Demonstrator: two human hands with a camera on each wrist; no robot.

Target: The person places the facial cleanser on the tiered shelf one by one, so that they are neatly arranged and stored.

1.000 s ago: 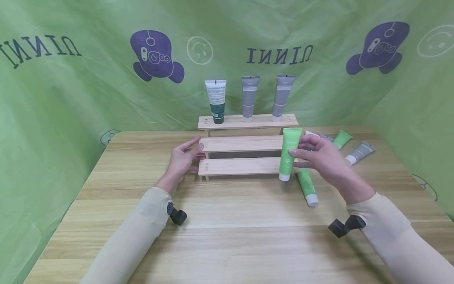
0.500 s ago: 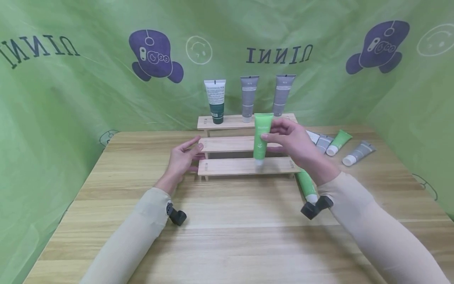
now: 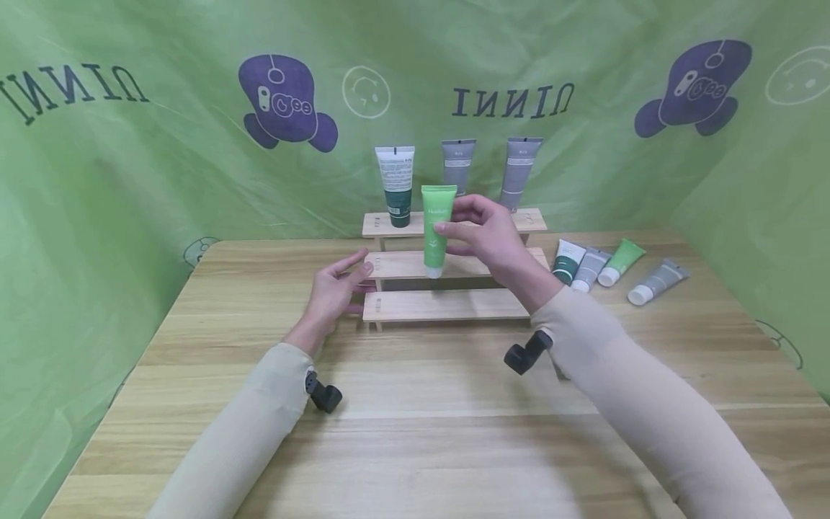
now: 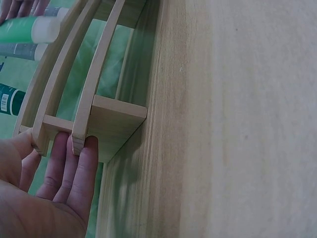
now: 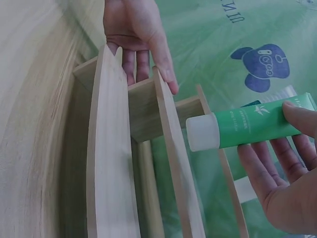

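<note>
Clock positions referred to the head view, with the centre of the wooden rack [image 3: 447, 305] as the dial centre. The right hand [image 3: 483, 234] pinched the green tube [image 3: 436, 231] between thumb and fingers, gripping it from its 3 o'clock side. The tube was held near the dial centre, toward 11 o'clock — roughly upright, white cap down. The cap was near the middle tier [image 3: 395, 265]; contact between the two could not be told.

The left hand [image 3: 331, 292] was located at 9 o'clock, its thumb and fingers holding the end of the rack at the middle and lower tiers.

Three tubes stood caps down on the top tier [image 3: 382, 225]: a white and dark green tube [image 3: 397, 187] at 11 o'clock, a grey tube [image 3: 457, 166] at 12 o'clock, partly hidden by the right hand, and a second grey tube [image 3: 519, 173] at 1 o'clock. Four more tubes [image 3: 621, 261] lay on the surface [image 3: 415, 432] at 3 o'clock — three grouped together, one grey tube slightly apart. A green fabric backdrop [image 3: 194, 166] hung behind the rack.
</note>
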